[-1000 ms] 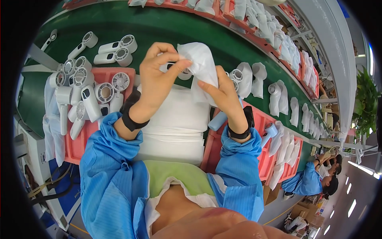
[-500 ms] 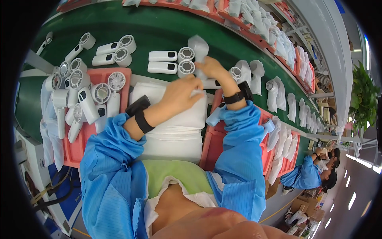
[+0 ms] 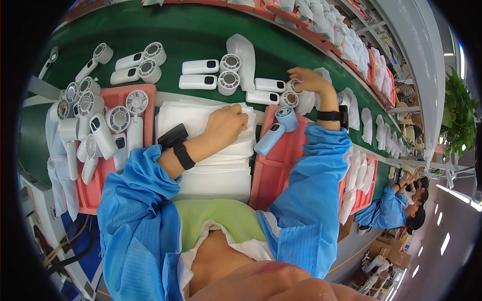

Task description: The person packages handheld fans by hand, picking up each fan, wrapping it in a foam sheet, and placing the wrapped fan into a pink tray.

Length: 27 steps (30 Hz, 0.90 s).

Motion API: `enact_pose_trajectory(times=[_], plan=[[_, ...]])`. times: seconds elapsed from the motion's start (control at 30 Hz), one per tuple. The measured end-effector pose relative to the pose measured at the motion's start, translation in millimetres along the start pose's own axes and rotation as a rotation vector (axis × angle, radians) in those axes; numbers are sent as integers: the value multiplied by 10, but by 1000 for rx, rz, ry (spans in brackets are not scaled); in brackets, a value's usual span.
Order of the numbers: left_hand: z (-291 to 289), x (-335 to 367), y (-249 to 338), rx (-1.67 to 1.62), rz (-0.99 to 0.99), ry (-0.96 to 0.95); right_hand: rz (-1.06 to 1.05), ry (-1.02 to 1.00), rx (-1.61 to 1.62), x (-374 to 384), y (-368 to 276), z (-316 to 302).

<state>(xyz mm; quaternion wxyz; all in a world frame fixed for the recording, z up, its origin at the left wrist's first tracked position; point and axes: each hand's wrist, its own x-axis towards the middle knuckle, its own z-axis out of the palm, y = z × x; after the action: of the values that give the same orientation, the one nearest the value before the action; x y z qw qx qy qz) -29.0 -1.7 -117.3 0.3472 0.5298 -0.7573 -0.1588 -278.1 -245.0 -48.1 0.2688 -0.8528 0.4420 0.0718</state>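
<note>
My left hand point(image 3: 227, 123) lies on the stack of thin white bags point(image 3: 216, 183), its fingers curled together near the far right edge. Whatever may be between its fingertips is hidden. Over on the right, my right hand point(image 3: 314, 82) reaches above the green belt, fingers apart, over the round head of a white handheld fan point(image 3: 271, 85). A second white handheld fan point(image 3: 263, 98) lies just nearer, parallel to it. Left of these are two more white handheld fans point(image 3: 198, 82) side by side, with a white pouch point(image 3: 242, 57) next to their heads.
A pink tray point(image 3: 145, 98) on the left is heaped with white fans. In another pink tray point(image 3: 266, 173), right of the stack, sits a light-blue fan point(image 3: 271, 138). Bagged fans point(image 3: 368, 128) line the green belt point(image 3: 175, 37) to the right. Co-workers point(image 3: 386, 208) sit farther right.
My right hand has moved right from the white pouch to the fan heads. My left hand has drawn back slightly over the stack. The pouch now rests on the belt.
</note>
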Motion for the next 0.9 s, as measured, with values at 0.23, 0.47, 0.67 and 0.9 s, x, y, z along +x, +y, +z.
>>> enact_pose_trajectory(times=[0.23,0.47,0.67,0.9], plan=[[-158,53,-45,-192,-117,-111,-50,-101,-171,-84,-50,-23],[-471,159,-92,-467,-194,-84,-90,334,321,-241,-226,107],[-611,247,-56,-532,-195,-46,1,666,439,-140,-663,542],[-843,239,-22,-610,-246,16,-147,816,637,-972,-1189,168]])
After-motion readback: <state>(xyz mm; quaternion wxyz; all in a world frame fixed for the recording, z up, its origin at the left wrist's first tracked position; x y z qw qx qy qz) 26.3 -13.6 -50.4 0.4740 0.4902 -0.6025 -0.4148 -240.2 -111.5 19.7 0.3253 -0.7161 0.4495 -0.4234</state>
